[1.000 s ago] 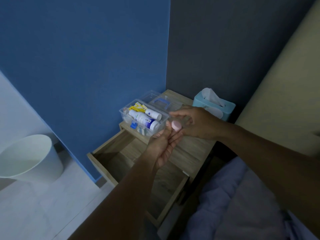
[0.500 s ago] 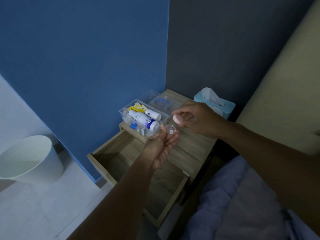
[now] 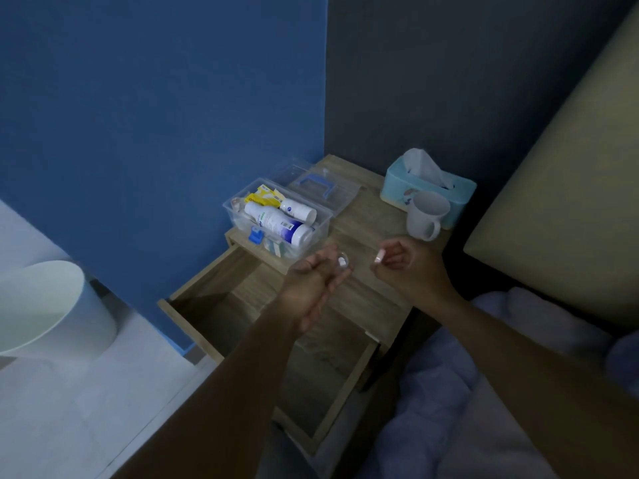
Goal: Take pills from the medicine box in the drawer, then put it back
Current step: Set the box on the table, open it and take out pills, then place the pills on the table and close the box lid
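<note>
left hand [image 3: 313,281] fingers cradle one clear vial [image 3: 342,261]; right hand [image 3: 403,267] fingers pinch one pink cap [image 3: 379,256].

White bin [image 3: 41,312] cut by the left edge, labels on my medicine box [image 3: 276,219] bottles unreadable, drawer [image 3: 242,305] interior shadowed

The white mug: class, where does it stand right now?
In the head view, the white mug stands on the nightstand, right side, directly in front of the tissue box.
</note>
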`<action>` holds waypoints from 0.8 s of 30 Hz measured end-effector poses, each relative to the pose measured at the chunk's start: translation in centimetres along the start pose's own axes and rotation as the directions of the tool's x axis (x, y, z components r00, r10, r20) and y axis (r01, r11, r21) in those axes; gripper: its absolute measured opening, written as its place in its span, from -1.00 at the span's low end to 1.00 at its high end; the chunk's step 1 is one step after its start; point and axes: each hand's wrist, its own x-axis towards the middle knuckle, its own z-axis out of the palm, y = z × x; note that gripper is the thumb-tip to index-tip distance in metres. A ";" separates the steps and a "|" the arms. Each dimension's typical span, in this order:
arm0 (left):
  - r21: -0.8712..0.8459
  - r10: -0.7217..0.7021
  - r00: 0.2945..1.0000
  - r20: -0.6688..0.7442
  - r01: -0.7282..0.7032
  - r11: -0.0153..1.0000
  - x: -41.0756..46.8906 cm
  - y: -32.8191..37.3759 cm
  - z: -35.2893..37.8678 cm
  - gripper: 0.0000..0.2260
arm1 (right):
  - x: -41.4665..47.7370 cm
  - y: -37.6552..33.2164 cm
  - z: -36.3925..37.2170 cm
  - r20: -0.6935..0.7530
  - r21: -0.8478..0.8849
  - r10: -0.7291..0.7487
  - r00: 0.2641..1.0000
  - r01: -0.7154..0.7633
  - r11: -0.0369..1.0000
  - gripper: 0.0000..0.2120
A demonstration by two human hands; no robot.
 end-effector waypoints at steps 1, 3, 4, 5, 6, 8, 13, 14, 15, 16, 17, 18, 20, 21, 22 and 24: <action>0.047 0.014 1.000 -0.001 -0.014 0.999 0.4 -0.3 -0.2 -0.58 | -0.2 1.0 0.4 -0.024 0.025 0.039 0.999 -0.038 0.999 -0.72; 0.213 0.064 0.997 -0.035 -0.055 0.975 1.3 -1.0 -0.8 -0.55 | -0.5 3.1 1.2 -0.067 0.048 0.100 0.993 -0.097 0.994 -0.74; 0.311 0.098 0.993 -0.060 -0.075 0.947 1.8 -1.2 -1.1 -0.55 | -0.6 4.1 1.5 -0.089 0.043 0.116 0.989 -0.112 0.993 -0.76; 0.388 0.127 0.989 -0.079 -0.087 0.917 2.4 -1.5 -1.4 -0.56 | -0.7 5.0 1.8 -0.108 0.031 0.124 0.986 -0.122 0.992 -0.77; 0.441 0.147 0.985 -0.089 -0.093 0.893 2.9 -1.8 -1.7 -0.58 | -0.7 5.9 2.1 -0.126 0.017 0.127 0.984 -0.126 0.992 -0.78; 0.514 0.167 0.983 -0.073 -0.106 0.851 4.0 -2.4 -2.2 -0.62 | -0.9 7.5 2.5 -0.148 -0.007 0.118 0.982 -0.121 0.993 -0.78; 0.725 0.205 0.978 0.033 -0.165 0.669 6.3 -4.1 -2.8 -0.73 | -1.7 10.2 3.6 -0.197 -0.086 0.062 0.979 -0.080 0.993 -0.76; 0.772 0.208 0.977 0.057 -0.175 0.610 6.8 -4.4 -2.9 -0.73 | -1.9 10.6 3.8 -0.219 -0.124 0.022 0.975 -0.050 0.991 -0.76; 0.836 0.219 0.971 0.092 -0.195 0.514 7.4 -4.8 -3.1 -0.72 | -2.0 10.8 4.0 -0.233 -0.174 -0.029 0.972 -0.012 0.985 -0.77; 0.898 0.238 0.962 0.135 -0.221 0.381 8.0 -5.3 -3.3 -0.69 | -2.0 11.0 4.2 -0.241 -0.225 -0.081 0.967 0.025 0.974 -0.78; 0.935 0.260 0.950 0.175 -0.242 0.258 8.6 -5.8 -3.5 -0.67 | -1.9 11.1 4.4 -0.252 -0.267 -0.127 0.959 0.057 0.962 -0.78; 0.949 0.286 0.937 0.202 -0.259 0.177 9.0 -6.2 -3.7 -0.67 | -1.8 11.2 4.6 -0.268 -0.303 -0.167 0.949 0.082 0.950 -0.79; 0.953 0.328 0.918 0.222 -0.275 0.126 9.7 -6.8 -3.8 -0.67 | -1.7 11.3 5.2 -0.301 -0.359 -0.239 0.923 0.122 0.925 -0.81; 0.955 0.340 0.911 0.233 -0.280 0.094 10.0 -7.2 -3.9 -0.66 | -1.7 11.4 5.5 -0.311 -0.379 -0.259 0.914 0.131 0.916 -0.81; 0.958 0.345 0.903 0.254 -0.283 0.035 10.2 -7.5 -4.0 -0.64 | -1.7 11.5 5.7 -0.317 -0.392 -0.265 0.911 0.129 0.911 -0.80; 0.955 0.359 0.885 0.298 -0.281 -0.099 10.5 -8.3 -4.1 -0.59 | -1.7 11.8 5.8 -0.314 -0.398 -0.246 0.917 0.108 0.911 -0.73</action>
